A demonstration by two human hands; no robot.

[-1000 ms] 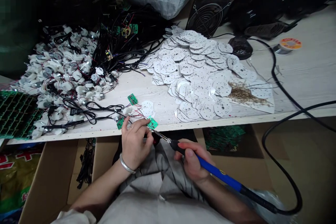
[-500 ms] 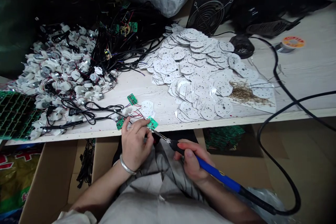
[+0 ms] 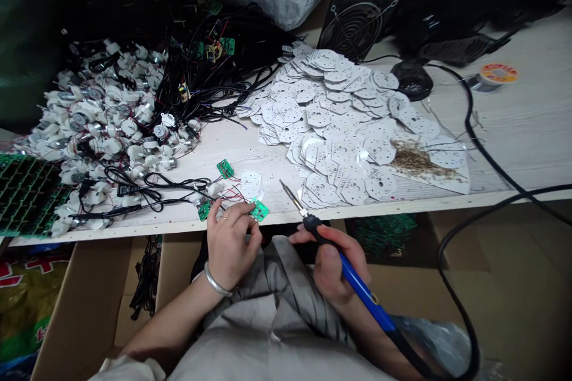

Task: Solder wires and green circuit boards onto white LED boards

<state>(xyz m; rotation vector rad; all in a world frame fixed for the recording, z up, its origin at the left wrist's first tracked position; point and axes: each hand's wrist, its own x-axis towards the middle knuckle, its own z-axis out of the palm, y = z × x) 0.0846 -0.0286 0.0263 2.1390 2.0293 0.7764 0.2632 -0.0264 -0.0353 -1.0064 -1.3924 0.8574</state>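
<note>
At the front edge of the bench, my left hand (image 3: 235, 244) has its fingers curled at a small green circuit board (image 3: 259, 210), pinching it by its left side. Thin red wires lie just behind the fingers, near a white round board (image 3: 251, 184). My right hand (image 3: 337, 256) is wrapped around a soldering iron (image 3: 364, 289) with a blue handle. Its bare metal tip points up and left, over the bench to the right of the green board and apart from it. Another green board (image 3: 224, 169) lies a little farther back.
White round boards (image 3: 322, 113) are heaped mid-bench. Small motors with white parts (image 3: 111, 113) and black cables (image 3: 214, 89) pile up on the left. Brown residue (image 3: 415, 159), a solder spool (image 3: 498, 74) and a fan (image 3: 357, 21) are to the right. The iron's cord (image 3: 469, 208) loops at right.
The soldering iron in my right hand has moved off the green board, up and to the right, its tip now clear. My left hand and the board have stayed in place.
</note>
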